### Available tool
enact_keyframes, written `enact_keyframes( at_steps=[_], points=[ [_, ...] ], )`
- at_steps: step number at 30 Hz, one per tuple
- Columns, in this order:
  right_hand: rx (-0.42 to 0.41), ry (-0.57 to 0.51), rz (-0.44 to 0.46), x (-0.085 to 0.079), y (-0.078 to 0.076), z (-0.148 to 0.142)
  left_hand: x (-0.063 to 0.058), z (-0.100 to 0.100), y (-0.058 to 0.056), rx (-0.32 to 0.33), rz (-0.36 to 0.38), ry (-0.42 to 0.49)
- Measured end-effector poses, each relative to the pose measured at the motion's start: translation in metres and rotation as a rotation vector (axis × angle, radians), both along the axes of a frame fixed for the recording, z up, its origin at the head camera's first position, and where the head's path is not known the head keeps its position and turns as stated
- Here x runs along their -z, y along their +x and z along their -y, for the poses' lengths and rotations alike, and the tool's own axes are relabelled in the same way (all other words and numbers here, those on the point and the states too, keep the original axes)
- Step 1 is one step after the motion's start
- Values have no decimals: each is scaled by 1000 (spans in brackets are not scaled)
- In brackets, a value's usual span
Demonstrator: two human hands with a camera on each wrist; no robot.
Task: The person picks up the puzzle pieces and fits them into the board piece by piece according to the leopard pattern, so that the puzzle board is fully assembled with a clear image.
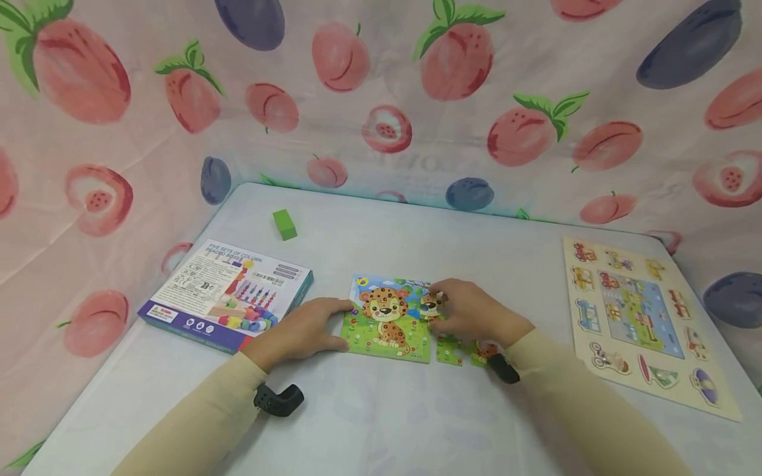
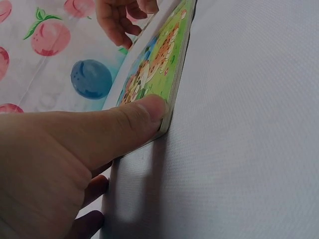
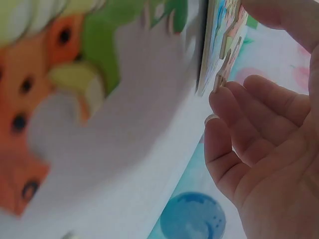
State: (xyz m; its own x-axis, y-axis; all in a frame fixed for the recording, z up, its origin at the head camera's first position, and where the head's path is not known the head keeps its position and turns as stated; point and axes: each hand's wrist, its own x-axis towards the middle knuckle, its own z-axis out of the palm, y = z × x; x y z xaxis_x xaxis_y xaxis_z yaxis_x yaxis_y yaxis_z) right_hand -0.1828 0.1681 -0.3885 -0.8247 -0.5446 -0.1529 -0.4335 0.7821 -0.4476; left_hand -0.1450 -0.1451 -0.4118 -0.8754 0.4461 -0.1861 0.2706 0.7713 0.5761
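Note:
A square jigsaw puzzle [image 1: 387, 324] with a cartoon leopard on grass lies mid-table. My left hand [image 1: 303, 330] is at its left edge; in the left wrist view the straight thumb [image 2: 144, 110] presses the near corner of the puzzle [image 2: 164, 64]. On the other side, my right hand [image 1: 473, 311] pinches a thin jigsaw piece [image 1: 430, 309] with part of an animal face, right beside the puzzle's right edge. The right wrist view shows that piece [image 3: 229, 64] edge-on at the fingertips. A green grass piece [image 1: 449, 352] and an orange spotted piece [image 1: 483, 350] lie below this hand.
To the left is a flat box [image 1: 232, 291] printed with beads. A green block [image 1: 284, 225] stands behind it. A wooden puzzle board [image 1: 649, 324] with vehicle pictures lies on the right. Fruit-patterned cloth [image 1: 387, 86] rises behind the white table.

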Motion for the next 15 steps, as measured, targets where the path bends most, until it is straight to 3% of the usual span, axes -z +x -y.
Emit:
enact_keyframes(
  at_steps=[8, 15],
  points=[
    [-39, -16, -25, 0, 1, 19, 0, 1, 1, 4, -3, 9],
    [1, -37, 41, 1, 2, 34, 0, 0, 1, -3, 1, 6]
  ],
)
